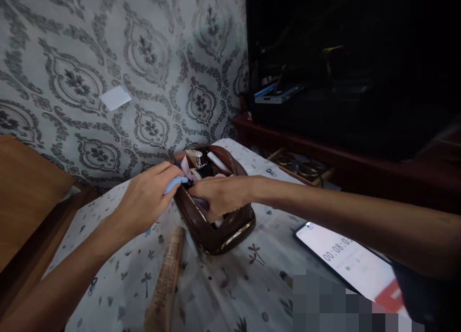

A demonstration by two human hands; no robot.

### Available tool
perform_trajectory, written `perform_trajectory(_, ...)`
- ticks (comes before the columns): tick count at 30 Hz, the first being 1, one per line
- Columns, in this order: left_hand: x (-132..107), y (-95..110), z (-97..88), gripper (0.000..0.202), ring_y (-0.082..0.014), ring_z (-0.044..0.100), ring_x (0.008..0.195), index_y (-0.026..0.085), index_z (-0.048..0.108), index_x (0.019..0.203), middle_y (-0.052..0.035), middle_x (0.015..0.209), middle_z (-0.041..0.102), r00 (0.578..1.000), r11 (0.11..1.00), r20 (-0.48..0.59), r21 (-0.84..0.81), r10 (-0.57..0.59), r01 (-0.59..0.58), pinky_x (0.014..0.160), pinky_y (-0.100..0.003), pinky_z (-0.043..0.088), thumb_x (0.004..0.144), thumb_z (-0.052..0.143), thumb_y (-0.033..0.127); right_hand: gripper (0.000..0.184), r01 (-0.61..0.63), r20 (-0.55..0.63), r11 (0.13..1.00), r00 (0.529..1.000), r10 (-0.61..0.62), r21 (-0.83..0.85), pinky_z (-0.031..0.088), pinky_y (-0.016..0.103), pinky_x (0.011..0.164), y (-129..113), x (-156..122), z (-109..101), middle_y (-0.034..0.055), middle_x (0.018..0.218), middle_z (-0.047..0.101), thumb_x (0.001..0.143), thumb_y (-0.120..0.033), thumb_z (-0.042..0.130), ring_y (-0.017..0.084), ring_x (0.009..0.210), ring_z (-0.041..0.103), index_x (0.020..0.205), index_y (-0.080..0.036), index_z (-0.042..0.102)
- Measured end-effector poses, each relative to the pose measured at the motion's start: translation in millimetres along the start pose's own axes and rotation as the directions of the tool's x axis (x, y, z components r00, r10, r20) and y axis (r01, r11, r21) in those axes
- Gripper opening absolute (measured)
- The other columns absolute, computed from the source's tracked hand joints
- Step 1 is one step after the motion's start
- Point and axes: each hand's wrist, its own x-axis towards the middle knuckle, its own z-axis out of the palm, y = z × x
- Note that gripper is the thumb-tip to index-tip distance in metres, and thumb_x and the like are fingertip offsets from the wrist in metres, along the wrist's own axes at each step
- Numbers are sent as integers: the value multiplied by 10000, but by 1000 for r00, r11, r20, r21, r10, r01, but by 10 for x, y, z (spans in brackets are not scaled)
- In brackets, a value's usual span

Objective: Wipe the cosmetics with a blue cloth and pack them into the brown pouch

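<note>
A brown zip pouch (216,241) lies unzipped on a patterned cloth, packed with cosmetics. Among its contents are a white tube (218,161) and a silver-capped bottle (200,160). My left hand (149,190) is at the pouch's left rim, closed around a light blue object (175,183) with a dark end; its kind is unclear. My right hand (225,195) reaches down into the opening, its fingers curled and partly hidden among the contents. What it grips, if anything, does not show. Below the pouch lies a beige squeeze tube (168,274) with printed text.
A phone (349,260) showing a running timer lies under my right forearm. The patterned cloth (118,274) covers the surface. Wooden furniture (32,193) borders it on the left; a dark red shelf (284,140) with a large black screen (342,82) stands at right.
</note>
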Motion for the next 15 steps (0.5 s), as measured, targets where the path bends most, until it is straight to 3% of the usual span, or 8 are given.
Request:
perform_trajectory(2,15,15,-3,289,-219,626,927,226,632,1053,-45,1047,650,1000,1000,13,29,-3,3,765,-329,454,990,358,291,335,22,121,1000,992,-24,13,424,227,623,-35,98,-30,23,896,688,682,-203,764,173,813,628,1003,-136,696)
perform_trajectory(4,26,26,-3,287,-225,625,933,226,635,1038,-48,1038,654,1000,998,16,57,1,-2,770,-333,454,990,359,290,289,36,165,999,986,-31,-29,422,226,614,-83,171,-33,19,848,683,687,-200,769,164,776,617,958,-118,710)
perform_trajectory(9,30,10,23,278,-231,616,953,226,644,1008,-44,1015,664,1000,996,-6,88,25,-25,780,-329,451,987,373,287,225,59,100,987,994,-45,-148,402,247,572,-92,208,-2,56,790,684,705,-214,753,176,712,602,883,-79,728)
perform_trajectory(15,14,-73,85,278,-224,620,927,220,640,1018,-37,976,651,995,997,-72,43,67,-64,762,-329,441,989,378,308,457,6,9,996,1000,-7,92,438,223,584,148,227,-20,21,819,692,652,-232,786,163,711,626,1073,-94,673)
